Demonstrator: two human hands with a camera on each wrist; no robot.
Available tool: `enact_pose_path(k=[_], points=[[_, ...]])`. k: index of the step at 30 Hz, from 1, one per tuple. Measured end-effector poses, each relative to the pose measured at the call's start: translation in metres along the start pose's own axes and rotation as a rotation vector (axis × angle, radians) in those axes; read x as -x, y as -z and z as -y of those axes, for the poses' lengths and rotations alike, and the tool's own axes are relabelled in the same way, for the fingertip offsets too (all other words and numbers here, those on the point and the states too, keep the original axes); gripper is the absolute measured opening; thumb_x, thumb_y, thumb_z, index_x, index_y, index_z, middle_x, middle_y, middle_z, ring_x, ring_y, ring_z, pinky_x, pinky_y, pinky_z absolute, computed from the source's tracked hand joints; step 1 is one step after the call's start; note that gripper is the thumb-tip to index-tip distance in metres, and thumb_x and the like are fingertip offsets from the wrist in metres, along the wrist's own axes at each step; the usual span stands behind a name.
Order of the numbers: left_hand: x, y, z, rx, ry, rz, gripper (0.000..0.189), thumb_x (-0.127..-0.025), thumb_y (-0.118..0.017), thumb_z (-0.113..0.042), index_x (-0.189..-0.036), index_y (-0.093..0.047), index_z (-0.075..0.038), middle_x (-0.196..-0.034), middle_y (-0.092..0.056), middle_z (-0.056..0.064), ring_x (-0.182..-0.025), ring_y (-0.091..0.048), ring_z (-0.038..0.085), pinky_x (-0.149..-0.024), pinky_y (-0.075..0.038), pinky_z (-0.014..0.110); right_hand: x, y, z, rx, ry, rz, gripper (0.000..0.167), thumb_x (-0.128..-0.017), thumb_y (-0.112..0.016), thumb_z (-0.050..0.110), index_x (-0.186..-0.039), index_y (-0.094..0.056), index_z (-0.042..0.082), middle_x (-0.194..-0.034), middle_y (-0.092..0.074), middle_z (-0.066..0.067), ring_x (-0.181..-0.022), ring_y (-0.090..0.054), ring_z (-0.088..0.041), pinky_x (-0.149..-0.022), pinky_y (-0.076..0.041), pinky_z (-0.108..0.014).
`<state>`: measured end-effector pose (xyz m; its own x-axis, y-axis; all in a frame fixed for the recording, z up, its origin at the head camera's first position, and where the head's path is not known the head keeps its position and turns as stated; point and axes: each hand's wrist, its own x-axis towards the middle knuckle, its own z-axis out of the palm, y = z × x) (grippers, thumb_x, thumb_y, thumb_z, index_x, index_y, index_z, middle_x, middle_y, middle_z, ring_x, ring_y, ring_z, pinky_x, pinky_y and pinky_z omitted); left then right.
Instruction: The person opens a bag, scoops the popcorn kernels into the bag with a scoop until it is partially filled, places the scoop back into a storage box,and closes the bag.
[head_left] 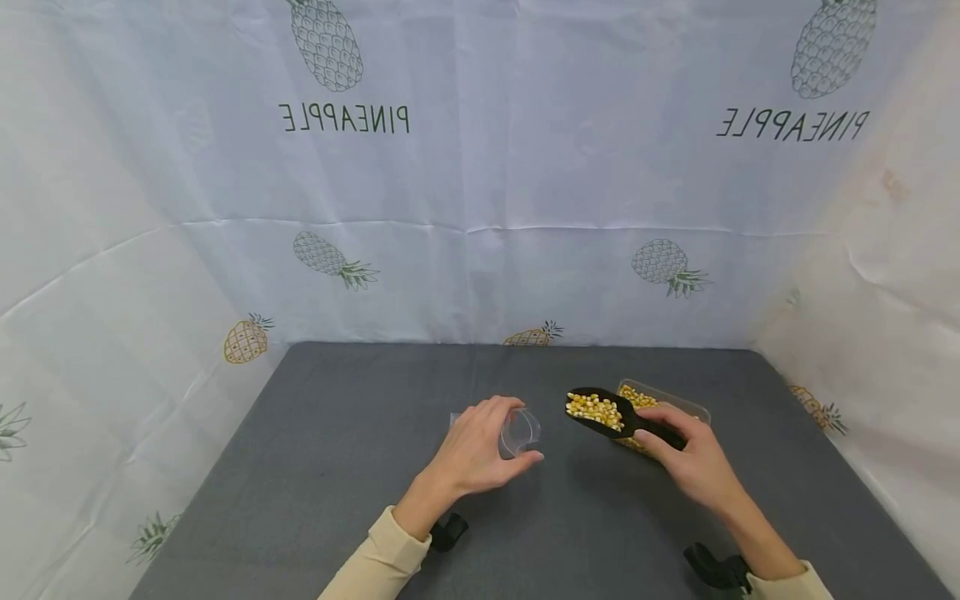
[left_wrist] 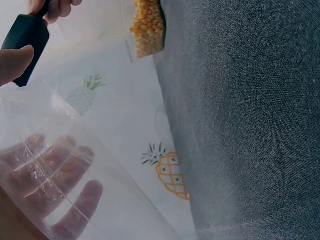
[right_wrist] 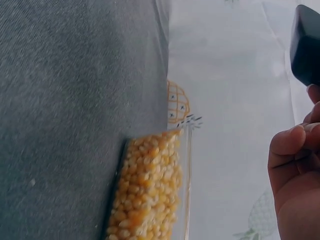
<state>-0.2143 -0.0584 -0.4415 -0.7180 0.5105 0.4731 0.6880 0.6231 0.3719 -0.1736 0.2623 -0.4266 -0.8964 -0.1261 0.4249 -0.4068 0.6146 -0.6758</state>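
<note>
The left hand (head_left: 480,446) grips a clear bag (head_left: 519,429); the right hand (head_left: 692,454) grasps a scoop (head_left: 628,417) of corn (head_left: 595,410), a container (head_left: 667,394) below its fingers.

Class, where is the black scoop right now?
In the head view, the black scoop is right of centre, held by the right hand, partly covering the tub of corn.

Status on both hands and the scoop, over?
Left hand holds clear bag open. Right hand grips scoop, loaded with corn. Nothing seen between scoop and bag.
</note>
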Motion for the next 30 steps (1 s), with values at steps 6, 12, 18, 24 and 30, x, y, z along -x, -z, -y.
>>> enact_pose_path(k=[6,12,18,24,30], points=[[-0.001,0.000,0.000,0.017,0.000,0.007,0.063,-0.088,-0.074,-0.050,-0.134,-0.059,-0.009,-0.115,-0.066,0.007,-0.098,-0.061,0.015,-0.081,-0.050,0.041,-0.004,-0.007,0.004,-0.034,0.054,0.013,0.027,-0.093,-0.072,0.005,-0.120,-0.071,0.008,-0.115,-0.069,-0.008,-0.103,-0.059,0.002,-0.082,-0.050,-0.027],[0.000,0.000,0.000,0.008,0.008,0.012,0.064,-0.088,-0.074,-0.051,-0.134,-0.058,-0.010,-0.116,-0.066,0.004,-0.098,-0.061,0.014,-0.083,-0.050,0.042,-0.006,-0.014,0.008,-0.042,0.063,0.047,0.026,-0.094,-0.073,0.007,-0.119,-0.071,0.010,-0.114,-0.069,-0.003,-0.105,-0.059,-0.001,-0.085,-0.050,-0.030],[0.001,-0.001,-0.001,0.002,0.014,0.021,0.063,-0.089,-0.073,-0.052,-0.134,-0.058,-0.012,-0.113,-0.064,-0.002,-0.097,-0.061,0.013,-0.083,-0.050,0.041,-0.007,-0.019,0.008,-0.076,0.093,0.077,0.025,-0.094,-0.072,0.006,-0.118,-0.071,0.012,-0.113,-0.069,-0.001,-0.103,-0.061,-0.005,-0.084,-0.052,-0.035],[0.002,0.000,-0.001,0.004,0.020,0.032,0.063,-0.090,-0.072,-0.053,-0.135,-0.058,-0.011,-0.113,-0.064,-0.002,-0.097,-0.062,0.013,-0.081,-0.050,0.040,-0.006,-0.024,0.007,-0.105,0.128,0.088,0.026,-0.094,-0.071,0.003,-0.118,-0.071,0.011,-0.113,-0.069,-0.001,-0.104,-0.061,-0.004,-0.084,-0.051,-0.032],[0.001,0.000,-0.001,-0.007,0.014,0.037,0.063,-0.089,-0.073,-0.052,-0.135,-0.057,-0.012,-0.112,-0.064,-0.002,-0.096,-0.062,0.014,-0.081,-0.050,0.040,-0.005,-0.027,0.007,-0.127,0.141,0.104,0.026,-0.093,-0.072,0.003,-0.118,-0.071,0.013,-0.112,-0.068,0.001,-0.102,-0.062,-0.008,-0.084,-0.051,-0.031]])
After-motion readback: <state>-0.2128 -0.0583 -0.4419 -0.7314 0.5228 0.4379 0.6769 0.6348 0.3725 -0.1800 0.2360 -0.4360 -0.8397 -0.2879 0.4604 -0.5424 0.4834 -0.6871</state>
